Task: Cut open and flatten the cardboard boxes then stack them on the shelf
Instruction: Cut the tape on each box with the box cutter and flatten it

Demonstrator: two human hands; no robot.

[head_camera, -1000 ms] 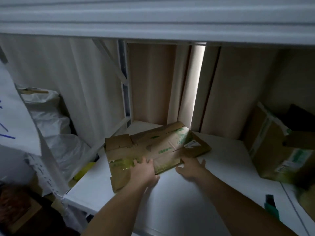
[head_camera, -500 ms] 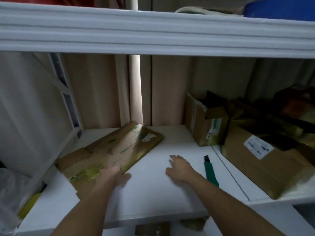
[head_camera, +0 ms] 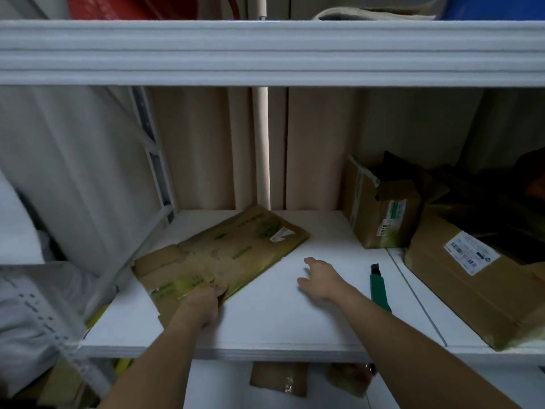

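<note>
Cardboard: the flattened box [head_camera: 224,255] lies on the white shelf [head_camera: 280,326], at the left side, with one corner pointing to the back wall.
Left hand: the left hand [head_camera: 203,302] rests on the near edge of the flattened box, fingers bent over it; it looks like it is pressing or holding that edge (hard to tell which).
Right hand: the right hand [head_camera: 321,278] is above the bare shelf, fingers loose and spread, holding nothing.
Cutter: a green cutter [head_camera: 379,287] lies just to the right of the right hand.
Boxes to do: a small box [head_camera: 380,214] and a bigger box [head_camera: 472,278] stand at the right, not yet flat.
Doing it well: push the flat piece snug into the left corner, so later ones can pile up straight on top. Pick up the cutter by its handle.
</note>
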